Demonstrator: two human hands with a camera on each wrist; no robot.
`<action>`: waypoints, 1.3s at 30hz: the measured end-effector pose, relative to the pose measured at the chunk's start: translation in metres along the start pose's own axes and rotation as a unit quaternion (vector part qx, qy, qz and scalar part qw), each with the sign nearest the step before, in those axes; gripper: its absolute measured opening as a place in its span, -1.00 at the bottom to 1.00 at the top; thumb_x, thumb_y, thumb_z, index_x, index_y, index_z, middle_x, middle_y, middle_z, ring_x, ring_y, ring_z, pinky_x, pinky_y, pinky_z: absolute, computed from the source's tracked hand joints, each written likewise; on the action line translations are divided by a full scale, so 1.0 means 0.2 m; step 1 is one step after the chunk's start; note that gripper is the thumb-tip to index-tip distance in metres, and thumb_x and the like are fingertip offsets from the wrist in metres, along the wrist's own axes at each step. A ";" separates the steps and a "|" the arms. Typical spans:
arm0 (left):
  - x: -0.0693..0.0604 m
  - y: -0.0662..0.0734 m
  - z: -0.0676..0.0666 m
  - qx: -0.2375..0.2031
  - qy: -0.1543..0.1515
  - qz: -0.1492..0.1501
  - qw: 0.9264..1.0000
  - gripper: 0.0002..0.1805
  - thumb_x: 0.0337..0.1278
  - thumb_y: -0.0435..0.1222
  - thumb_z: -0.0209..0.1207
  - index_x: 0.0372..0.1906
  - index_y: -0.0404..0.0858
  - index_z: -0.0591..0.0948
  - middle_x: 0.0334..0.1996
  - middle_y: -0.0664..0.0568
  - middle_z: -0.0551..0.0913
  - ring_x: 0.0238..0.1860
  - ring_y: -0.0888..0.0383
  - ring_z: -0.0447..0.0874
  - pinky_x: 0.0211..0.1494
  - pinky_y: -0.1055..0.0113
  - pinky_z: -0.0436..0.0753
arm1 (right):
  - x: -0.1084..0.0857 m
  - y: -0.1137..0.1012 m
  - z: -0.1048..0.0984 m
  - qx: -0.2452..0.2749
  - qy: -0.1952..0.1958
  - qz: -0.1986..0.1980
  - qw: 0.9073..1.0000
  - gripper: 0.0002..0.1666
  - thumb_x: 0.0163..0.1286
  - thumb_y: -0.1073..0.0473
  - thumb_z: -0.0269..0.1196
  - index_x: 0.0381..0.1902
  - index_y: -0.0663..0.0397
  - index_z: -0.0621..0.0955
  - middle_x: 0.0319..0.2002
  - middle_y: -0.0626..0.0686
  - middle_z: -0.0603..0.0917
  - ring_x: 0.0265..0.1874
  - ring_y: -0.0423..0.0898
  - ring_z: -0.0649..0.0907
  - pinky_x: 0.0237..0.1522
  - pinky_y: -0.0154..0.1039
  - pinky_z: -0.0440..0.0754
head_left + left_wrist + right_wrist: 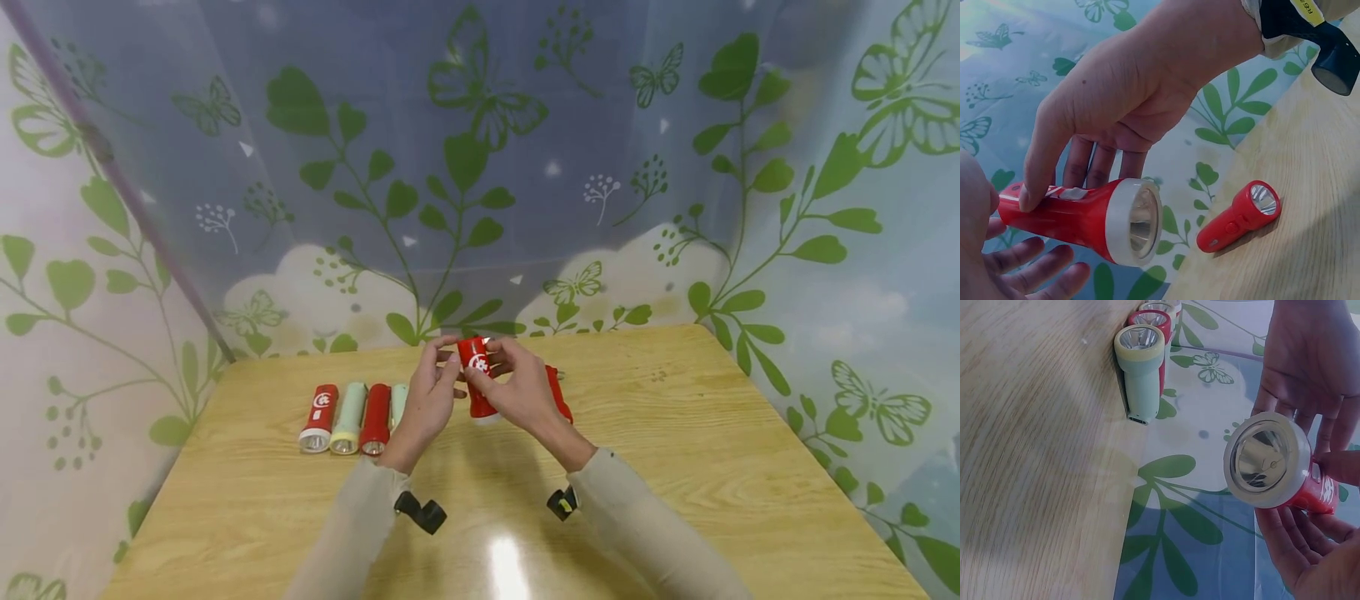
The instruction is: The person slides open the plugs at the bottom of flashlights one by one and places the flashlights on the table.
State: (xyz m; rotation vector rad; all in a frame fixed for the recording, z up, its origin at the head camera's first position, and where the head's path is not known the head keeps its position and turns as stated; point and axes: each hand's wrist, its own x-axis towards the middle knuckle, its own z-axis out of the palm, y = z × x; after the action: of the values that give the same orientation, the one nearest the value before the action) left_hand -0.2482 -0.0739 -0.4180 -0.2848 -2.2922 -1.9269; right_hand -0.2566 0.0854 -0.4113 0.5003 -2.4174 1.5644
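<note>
Between the two hands is a red flashlight (477,375) with a white rim and white print, its lens end toward me. My right hand (528,387) grips it, thumb lying along the printed side, as the left wrist view also shows. Close to its left side is my left hand (426,400), with fingers extended and loosely bent near the tail; whether they touch it is unclear. Another red flashlight (1235,219) lies on the table, partly hidden behind the right hand in the head view.
On the wooden table (675,467), left of the hands, lies a row: a red flashlight with white rim (321,412), a pale green one (349,417), a plain red one (377,417), and another green one (400,400) partly hidden by the left hand. Patterned curtains (360,233) surround the table.
</note>
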 end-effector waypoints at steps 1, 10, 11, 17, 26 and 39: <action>0.00 0.00 0.00 0.000 0.003 0.001 1.000 -0.61 0.62 -0.23 -0.14 0.39 -0.18 0.32 0.10 -0.19 0.51 -0.07 -0.01 0.68 -0.10 0.16 0.74 | 0.00 0.00 0.00 0.002 0.001 0.002 1.000 -0.61 0.29 0.09 0.43 0.01 0.09 0.61 -0.09 0.13 0.78 -0.24 0.02 0.76 -0.25 -0.17 0.77; -0.03 -0.04 0.01 -0.001 0.007 -0.015 1.000 -0.55 0.45 -0.38 -0.06 0.38 -0.17 0.31 0.13 -0.17 0.51 -0.02 -0.06 0.66 0.02 -0.06 0.73 | 0.02 0.01 0.00 0.025 0.005 0.035 0.999 -0.63 0.31 0.10 0.43 0.00 0.06 0.61 -0.06 0.13 0.79 -0.23 0.01 0.75 -0.25 -0.14 0.76; -0.04 -0.04 0.02 -0.001 0.006 -0.015 1.000 -0.53 0.44 -0.39 -0.05 0.38 -0.16 0.31 0.14 -0.15 0.51 -0.01 -0.06 0.66 0.04 -0.10 0.73 | 0.02 0.01 0.00 0.026 0.005 0.037 0.999 -0.64 0.31 0.09 0.43 0.00 0.05 0.61 -0.05 0.12 0.79 -0.22 0.01 0.75 -0.24 -0.14 0.76; -0.06 -0.07 0.04 0.002 0.008 -0.021 1.000 -0.45 0.34 -0.39 0.09 0.38 -0.08 0.31 0.15 -0.10 0.51 0.04 -0.04 0.63 0.01 0.03 0.74 | 0.02 0.02 0.00 0.024 0.009 0.039 0.999 -0.65 0.31 0.09 0.43 -0.01 0.05 0.62 -0.05 0.11 0.79 -0.21 0.01 0.76 -0.14 -0.10 0.76; -0.09 -0.11 0.09 0.006 -0.008 -0.012 1.000 -0.39 0.36 -0.28 0.20 0.43 -0.06 0.26 0.21 -0.16 0.49 0.07 -0.05 0.61 -0.01 0.17 0.72 | 0.02 0.05 0.00 0.030 0.015 0.044 0.998 -0.63 0.30 0.10 0.44 0.00 0.06 0.62 -0.05 0.14 0.79 -0.19 0.04 0.76 -0.13 -0.08 0.77; -0.11 -0.15 0.14 0.017 0.007 -0.023 1.000 -0.32 0.36 -0.33 0.19 0.51 -0.05 0.25 0.16 -0.19 0.57 0.02 -0.06 0.63 -0.07 0.18 0.75 | 0.01 0.09 0.01 0.018 0.016 0.070 0.997 -0.60 0.29 0.08 0.44 0.02 0.07 0.63 -0.06 0.13 0.78 -0.20 0.02 0.76 -0.14 -0.09 0.78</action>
State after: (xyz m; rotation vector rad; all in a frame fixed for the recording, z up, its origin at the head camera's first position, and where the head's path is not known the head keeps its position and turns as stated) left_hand -0.2328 -0.0521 -0.4573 -0.2172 -2.3400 -1.9032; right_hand -0.2664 0.0892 -0.4269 0.3170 -2.4524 1.6593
